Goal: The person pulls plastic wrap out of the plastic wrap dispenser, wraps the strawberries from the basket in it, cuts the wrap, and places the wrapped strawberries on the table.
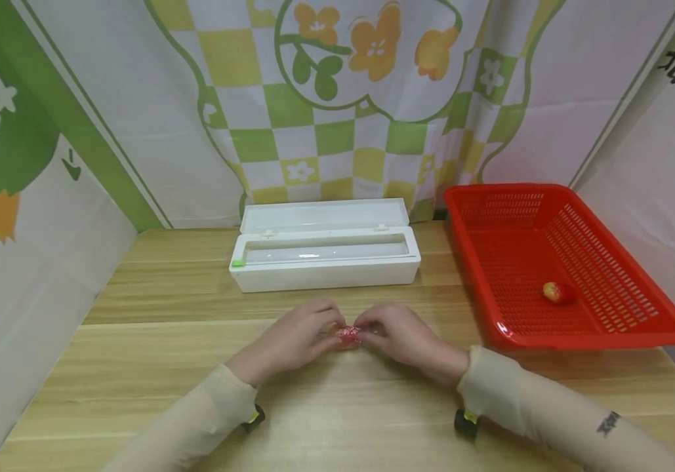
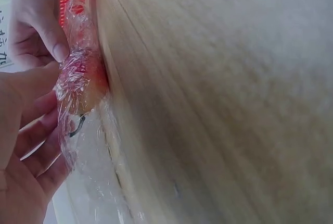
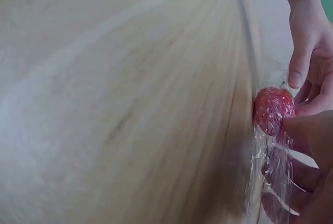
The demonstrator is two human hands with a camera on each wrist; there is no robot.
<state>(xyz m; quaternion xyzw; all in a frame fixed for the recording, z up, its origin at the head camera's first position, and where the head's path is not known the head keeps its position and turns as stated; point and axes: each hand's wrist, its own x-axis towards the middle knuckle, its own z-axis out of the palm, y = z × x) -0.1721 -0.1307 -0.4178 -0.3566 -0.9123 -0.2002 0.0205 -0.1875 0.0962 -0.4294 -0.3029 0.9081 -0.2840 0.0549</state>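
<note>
A small red-and-yellow fruit (image 1: 348,335) with a dark stem lies on the table, covered in crinkled clear plastic wrap (image 2: 80,28). My left hand (image 1: 302,335) holds it at the stem end, the fingers behind the film. From the other side my right hand (image 1: 401,334) pinches the wrapped fruit (image 3: 273,110), its thumb pressing on the red skin. Loose film (image 3: 273,177) trails past both ends of the fruit, over the fingers. The two hands almost meet; in the head view they partly hide the fruit.
Behind the hands stands a white plastic-wrap dispenser box (image 1: 325,276), lid raised, with a roll (image 1: 328,252) inside. At the right a red basket (image 1: 485,288) contains another red-and-yellow fruit (image 1: 558,293). A patterned curtain (image 1: 337,141) hangs along the table's back edge.
</note>
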